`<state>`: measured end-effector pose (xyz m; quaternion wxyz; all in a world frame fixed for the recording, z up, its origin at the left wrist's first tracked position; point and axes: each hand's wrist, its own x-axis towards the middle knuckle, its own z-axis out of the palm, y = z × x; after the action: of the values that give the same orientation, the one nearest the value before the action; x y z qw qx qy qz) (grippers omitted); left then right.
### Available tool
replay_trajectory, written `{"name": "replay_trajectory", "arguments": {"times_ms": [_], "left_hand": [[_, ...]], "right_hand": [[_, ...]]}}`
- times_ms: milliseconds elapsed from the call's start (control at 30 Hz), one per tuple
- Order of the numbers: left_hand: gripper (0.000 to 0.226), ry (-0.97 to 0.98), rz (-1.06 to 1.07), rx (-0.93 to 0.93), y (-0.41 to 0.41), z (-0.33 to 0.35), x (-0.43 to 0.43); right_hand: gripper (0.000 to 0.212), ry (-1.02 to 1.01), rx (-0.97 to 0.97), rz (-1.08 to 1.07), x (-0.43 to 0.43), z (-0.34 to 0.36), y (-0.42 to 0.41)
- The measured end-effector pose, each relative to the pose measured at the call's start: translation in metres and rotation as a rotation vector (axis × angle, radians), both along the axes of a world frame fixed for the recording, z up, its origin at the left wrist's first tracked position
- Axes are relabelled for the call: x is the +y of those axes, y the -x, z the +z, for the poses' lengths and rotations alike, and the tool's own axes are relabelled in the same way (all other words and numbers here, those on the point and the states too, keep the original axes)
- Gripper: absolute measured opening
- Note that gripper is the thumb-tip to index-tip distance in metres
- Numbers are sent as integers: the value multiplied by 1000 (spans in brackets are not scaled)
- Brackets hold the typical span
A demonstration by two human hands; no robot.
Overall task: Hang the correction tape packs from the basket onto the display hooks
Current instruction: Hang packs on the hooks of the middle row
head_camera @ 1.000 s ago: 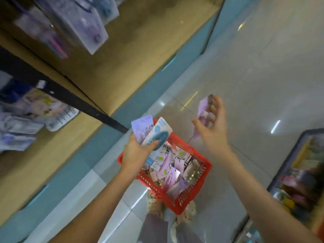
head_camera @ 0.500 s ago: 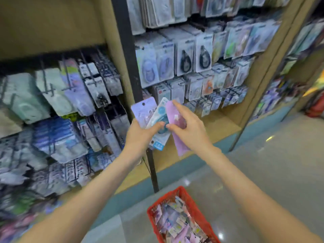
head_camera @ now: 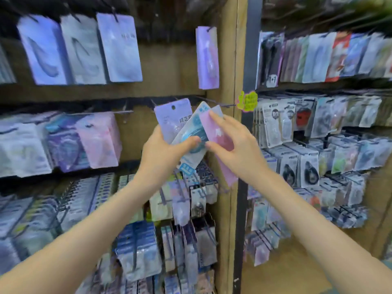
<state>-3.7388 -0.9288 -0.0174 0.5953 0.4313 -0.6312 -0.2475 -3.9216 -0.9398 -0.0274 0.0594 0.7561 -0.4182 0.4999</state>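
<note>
- The left hand (head_camera: 167, 149) is raised in front of the display, its grip closed on two correction tape packs fanned out. The thumb lies across the front and the fingers are hidden behind.
- The lavender pack (head_camera: 172, 118) stands at the left of that fan, nearly upright, with its round hang hole at the top.
- The blue-and-white pack (head_camera: 191, 129) overlaps the lavender one and leans to the right. The left thumb presses on its clear blister.
- The right hand (head_camera: 235, 145) pinches a pink pack (head_camera: 216, 134) between thumb and fingers. This grip is closed on the pack's upper half, and the lower end hangs below the hand.
- The pink pack lies over the right edge of the blue-and-white pack, touching it.
- A bare display hook (head_camera: 218, 102) juts out just above the three held packs, with a yellow-green tag (head_camera: 247, 101) at its tip.
- A purple pack (head_camera: 207, 58) hangs alone higher up, beside the wooden upright (head_camera: 230, 60).
- Rows of hung packs fill the panels to the left (head_camera: 99, 141) and right (head_camera: 307, 166), much of them blurred.
</note>
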Motion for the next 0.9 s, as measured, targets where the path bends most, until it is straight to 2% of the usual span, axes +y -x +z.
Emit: {"name": "replay_trajectory", "arguments": {"times_ms": [267, 467, 633, 900], "left_hand": [[52, 217, 65, 45, -102, 84, -56], [51, 274, 40, 72, -142, 103, -77], [62, 299, -15, 118, -146, 113, -84], [53, 354, -44, 123, -122, 130, -95]], "right_hand": [[61, 245, -41, -36, -75, 94, -82], [52, 243, -233, -63, -108, 125, -99], [53, 362, -397, -59, -123, 151, -84], [57, 336, -245, -122, -144, 169, -62]]}}
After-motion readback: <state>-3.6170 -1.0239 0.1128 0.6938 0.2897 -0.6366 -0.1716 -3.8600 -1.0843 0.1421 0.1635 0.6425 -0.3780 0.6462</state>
